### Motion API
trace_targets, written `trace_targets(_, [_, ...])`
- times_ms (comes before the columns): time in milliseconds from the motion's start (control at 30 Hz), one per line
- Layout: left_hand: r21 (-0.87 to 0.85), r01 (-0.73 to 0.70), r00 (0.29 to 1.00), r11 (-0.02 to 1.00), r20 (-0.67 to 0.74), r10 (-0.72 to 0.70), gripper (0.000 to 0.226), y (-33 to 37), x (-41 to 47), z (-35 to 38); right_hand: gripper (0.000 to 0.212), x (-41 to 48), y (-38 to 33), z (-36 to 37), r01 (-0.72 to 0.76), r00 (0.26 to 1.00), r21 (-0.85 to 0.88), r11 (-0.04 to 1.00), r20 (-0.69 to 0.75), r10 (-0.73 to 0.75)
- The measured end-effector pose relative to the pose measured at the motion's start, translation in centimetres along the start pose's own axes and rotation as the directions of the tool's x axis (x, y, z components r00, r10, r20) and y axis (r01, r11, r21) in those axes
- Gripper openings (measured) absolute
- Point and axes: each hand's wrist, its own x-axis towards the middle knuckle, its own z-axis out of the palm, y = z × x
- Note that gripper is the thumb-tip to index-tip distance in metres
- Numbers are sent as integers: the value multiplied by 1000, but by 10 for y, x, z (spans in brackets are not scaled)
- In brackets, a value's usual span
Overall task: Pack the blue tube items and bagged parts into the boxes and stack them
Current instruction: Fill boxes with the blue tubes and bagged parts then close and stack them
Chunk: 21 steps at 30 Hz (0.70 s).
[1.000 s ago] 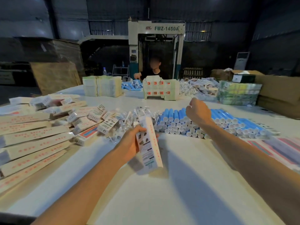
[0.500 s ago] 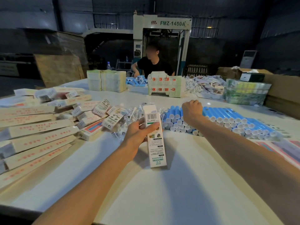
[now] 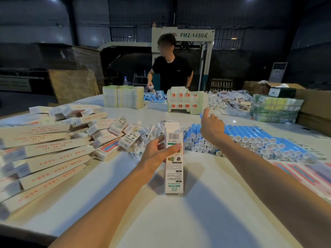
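Straight across from you stands a pale machine lettered FMZ-1450A. In front of it, a person in a black T-shirt stands at the far edge of the white table. Just left of the machine's base you can see a clear water bottle, and further left, big brown cardboard sheets stand on edge. Right of the machine there is a wooden pallet, then a white floor-standing air conditioner, with an open brown carton nearer you.
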Motion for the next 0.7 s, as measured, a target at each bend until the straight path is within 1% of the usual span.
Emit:
trace_targets(33, [1, -9, 1000, 1000, 7, 9, 49, 1, 0, 0, 82, -1, 0, -8, 6, 998, 132, 991, -65, 3])
trace_targets(67, [1, -15, 1000, 1000, 15, 15, 48, 1, 0, 0, 89, -3, 1, -18, 12, 993, 306, 952, -114, 24])
trace_targets(100, [4, -21, 1000, 1000, 21, 21, 48, 1, 0, 1, 94, -5, 3, -29, 20, 989, 505, 863, -138, 57])
trace_targets(133, [11, -28, 999, 1000, 24, 28, 48, 2, 0, 1, 96, -9, 5, -41, 31, 987, 690, 723, -136, 88])
trace_targets(167, [22, -35, 999, 999, 26, 34, 49, 2, 0, 2, 96, -14, 7, -52, 52, 986, 834, 550, -129, 102])
trace_targets(200, [35, -40, 999, 999, 27, 39, 50, 2, 0, 2, 95, -21, 8, -63, 83, 987, 925, 371, -129, 100])
trace_targets(233, [48, -46, 999, 998, 27, 45, 51, 1, 0, 3, 93, -29, 8, -71, 113, 987, 970, 214, -134, 87])
trace_targets(267, [62, -52, 998, 997, 26, 50, 53, 1, 0, 3, 91, -35, 7, -78, 132, 988, 987, 88, -138, 69])
trace_targets(333, [92, -60, 998, 994, 22, 59, 54, 2, 0, 4, 84, -45, 0, -87, 124, 992, 988, -95, -122, 33])
trace_targets(367, [103, -65, 998, 993, 23, 63, 55, 3, 0, 4, 80, -48, -5, -88, 109, 994, 982, -155, -107, 17])
trace_targets(400, [111, -70, 997, 991, 26, 67, 54, 3, 0, 4, 76, -51, -9, -88, 94, 995, 979, -182, -95, 3])
trace_targets(433, [119, -75, 997, 990, 28, 72, 55, 4, -1, 5, 74, -53, -14, -88, 81, 996, 982, -172, -83, -8])
trace_targets(500, [134, -85, 996, 987, 33, 82, 55, 5, -2, 7, 72, -57, -22, -83, 58, 997, 994, -89, -62, -40])
trace_targets(567, [147, -101, 995, 984, 39, 96, 51, 5, -2, 9, 74, -61, -26, -79, 60, 995, 998, 37, -57, -88])
trace_targets(667, [152, -114, 993, 982, 38, 110, 44, 5, -2, 10, 74, -58, -21, -81, 126, 987, 949, 289, -91, -132])
trace_targets(700, [150, -116, 993, 982, 39, 111, 43, 5, -2, 10, 72, -55, -19, -84, 139, 984, 927, 349, -91, -150])
